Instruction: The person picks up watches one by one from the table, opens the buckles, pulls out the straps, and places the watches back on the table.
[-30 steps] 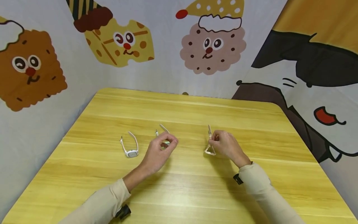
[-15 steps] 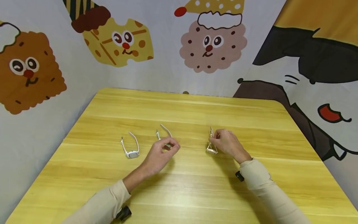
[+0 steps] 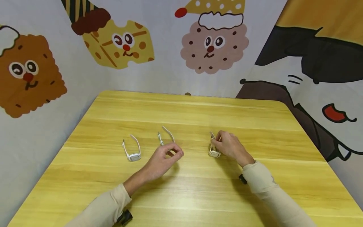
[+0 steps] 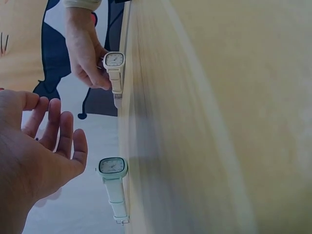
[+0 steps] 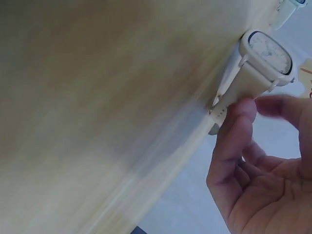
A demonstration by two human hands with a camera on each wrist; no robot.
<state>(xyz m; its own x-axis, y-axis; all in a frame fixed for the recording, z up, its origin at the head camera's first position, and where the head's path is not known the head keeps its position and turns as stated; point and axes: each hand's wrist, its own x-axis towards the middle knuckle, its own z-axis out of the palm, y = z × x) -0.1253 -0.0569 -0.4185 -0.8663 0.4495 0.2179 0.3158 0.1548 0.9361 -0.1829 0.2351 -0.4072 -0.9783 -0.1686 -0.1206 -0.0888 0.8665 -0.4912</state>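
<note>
My right hand point(image 3: 231, 147) pinches the strap of a cream wristwatch point(image 3: 214, 154) between thumb and forefinger. The right wrist view shows its squarish dial point(image 5: 269, 51) facing up and outward, with the strap standing on the table. My left hand point(image 3: 161, 161) hovers with loosely bent fingers and nothing in it. Beyond it stands a pale mint wristwatch point(image 4: 112, 165), its case hidden by that hand in the head view, where only its strap ends show. Farther left, a white wristwatch point(image 3: 134, 157) stands on its edge with its strap spread apart.
The wood-grain table point(image 3: 181, 195) stretches under both arms. Behind it hangs a pale cloth point(image 3: 167, 75) printed with cartoon biscuits and cheese, close to the table's far edge.
The cream watch has turned and lowered in my right hand, so its dial now faces the front. My left hand has shifted slightly toward me and right, showing more of the mint watch's strap.
</note>
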